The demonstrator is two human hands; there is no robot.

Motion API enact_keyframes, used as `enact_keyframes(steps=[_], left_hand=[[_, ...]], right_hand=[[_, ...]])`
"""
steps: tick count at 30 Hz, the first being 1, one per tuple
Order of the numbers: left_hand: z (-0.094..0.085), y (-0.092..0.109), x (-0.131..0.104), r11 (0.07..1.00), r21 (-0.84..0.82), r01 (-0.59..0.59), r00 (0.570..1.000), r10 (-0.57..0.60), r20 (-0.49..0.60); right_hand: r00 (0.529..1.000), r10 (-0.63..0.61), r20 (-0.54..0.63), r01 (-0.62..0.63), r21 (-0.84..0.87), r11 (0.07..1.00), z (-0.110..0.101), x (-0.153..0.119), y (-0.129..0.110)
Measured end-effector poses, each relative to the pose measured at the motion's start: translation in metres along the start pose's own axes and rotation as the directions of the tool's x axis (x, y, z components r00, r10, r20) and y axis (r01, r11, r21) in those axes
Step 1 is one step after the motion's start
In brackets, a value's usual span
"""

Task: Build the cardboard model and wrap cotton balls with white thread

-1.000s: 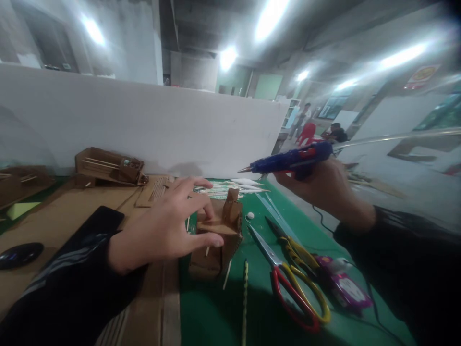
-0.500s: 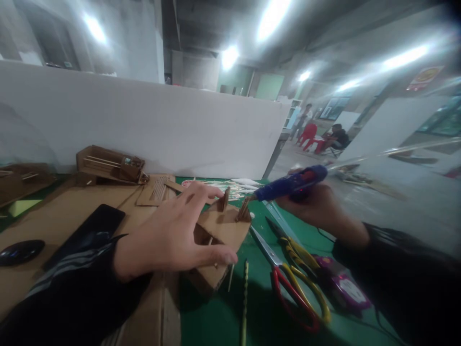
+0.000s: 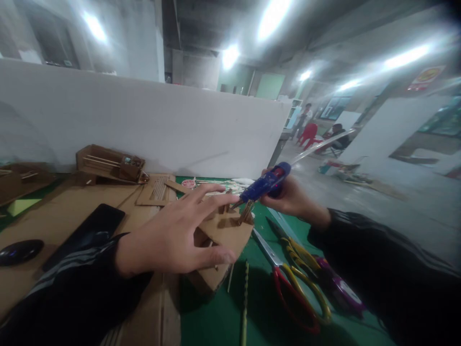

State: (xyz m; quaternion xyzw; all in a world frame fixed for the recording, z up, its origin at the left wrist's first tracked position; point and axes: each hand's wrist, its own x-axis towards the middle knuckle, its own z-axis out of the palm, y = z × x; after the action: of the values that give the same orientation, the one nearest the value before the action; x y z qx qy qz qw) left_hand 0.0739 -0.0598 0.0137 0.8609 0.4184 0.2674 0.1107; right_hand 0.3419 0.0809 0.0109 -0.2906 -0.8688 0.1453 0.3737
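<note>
My left hand [image 3: 169, 233] is closed around a small cardboard box structure [image 3: 236, 233], thumb along its near side and fingers reaching over its top. Two short cardboard uprights stand on the top panel; the right one [image 3: 247, 212] is in plain sight, while my fingers partly cover the other. In my right hand [image 3: 290, 199] is a blue hot glue gun [image 3: 264, 183], a clear glue stick [image 3: 320, 146] jutting from its back. Its nozzle points down-left between the uprights, close to my left fingertips; whether it touches anything I cannot tell.
Scissors [image 3: 275, 264], yellow-handled pliers [image 3: 295, 247], a purple tape measure [image 3: 345, 290] and a drill bit [image 3: 245, 302] lie on the green mat. Leftward are a phone [image 3: 86, 235], a mouse [image 3: 21, 252] and another cardboard model [image 3: 110, 163]. A white partition [image 3: 162, 122] stands behind.
My right hand has brought the glue gun left, so its nozzle moved from the right upright to between the two. My left index finger has stretched further right over the box top.
</note>
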Motion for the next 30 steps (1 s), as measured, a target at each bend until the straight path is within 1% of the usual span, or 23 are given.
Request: enact_keyframes(steps=[4,9,14,24,30], left_hand=[[0.0008,-0.0007,-0.0003,0.999,0.002,-0.04,0.999,0.04,-0.013],[0.0007,-0.0014,-0.0002,0.999,-0.034,-0.039,0.999,0.038,-0.026],[-0.0002,-0.0007,-0.0004,0.999,-0.031,-0.026,1.0,0.026,-0.016],[-0.0002,0.0001,0.0008,0.998,-0.034,-0.05,0.998,0.048,-0.045],[-0.0002,0.0,0.0006,0.999,-0.032,-0.039,0.999,0.038,-0.026]], right_hand=[[0.999,-0.02,0.024,0.021,-0.016,1.0,0.0034,-0.0001,-0.0041],[0.998,-0.049,0.047,0.051,-0.022,0.998,0.0042,0.0006,-0.0065],[0.995,-0.069,0.074,0.071,-0.019,0.997,0.0061,0.0006,-0.0023],[0.997,-0.029,0.07,0.032,-0.039,0.999,0.0063,0.0,0.0001],[0.999,-0.009,0.038,0.011,-0.057,0.998,0.0075,-0.0014,0.0014]])
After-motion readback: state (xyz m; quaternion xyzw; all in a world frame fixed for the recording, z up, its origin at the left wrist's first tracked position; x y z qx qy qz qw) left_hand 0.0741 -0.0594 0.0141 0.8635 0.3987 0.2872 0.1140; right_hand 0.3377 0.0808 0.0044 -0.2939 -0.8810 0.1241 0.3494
